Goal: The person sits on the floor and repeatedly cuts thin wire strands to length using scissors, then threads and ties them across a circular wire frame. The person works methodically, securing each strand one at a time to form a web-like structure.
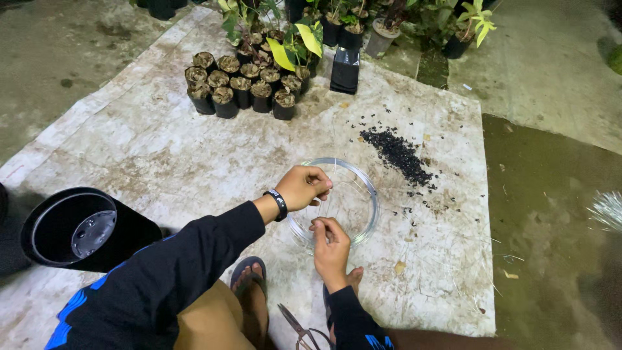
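Left of the left hand point(303, 188) the sheet point(149, 149) lies bare, open passage; beyond it the cluster of small filled pots point(241, 84) blocks the way; right of the right hand point(332, 249) a heap of black granules point(396, 154) lies scattered; scissors point(299, 327) lie just behind, the big black pot point(81, 228) far left

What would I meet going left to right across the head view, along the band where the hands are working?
Large black pot lying on its side → left hand → right hand → clear round coil both hands hold → pile of dark granules → bare wet floor past the mat edge.
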